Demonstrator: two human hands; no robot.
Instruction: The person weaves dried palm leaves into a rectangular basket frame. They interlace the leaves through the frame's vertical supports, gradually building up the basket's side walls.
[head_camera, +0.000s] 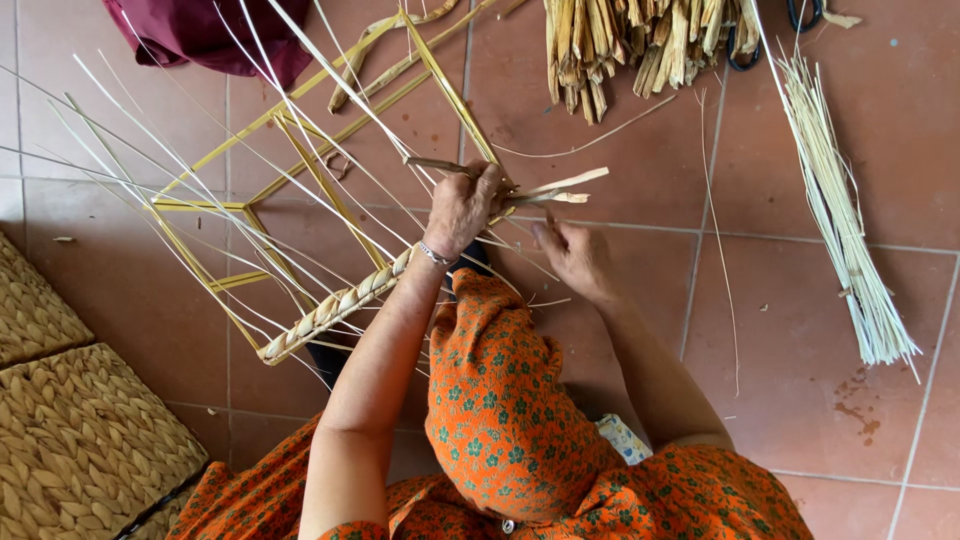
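Item: yellow wire frame (300, 170) on the tiled floor (620, 130), one bar wrapped in a plaited band (335, 308) that runs from lower left up to the left hand (462, 205).

Left hand: fingers clamped on the flat straw strips (555, 188) at the upper end of the band. The strips point right, long axis nearly level.

Right hand (575, 255): just below and right of the strip tips, fingers loosely apart, holding nothing that shows. It is the nearer hand to the free ends.

Nearby: thin pale stakes (180, 150) fanning left; reed bundle (840, 210) well apart, right; woven baskets (80, 440) lower left.
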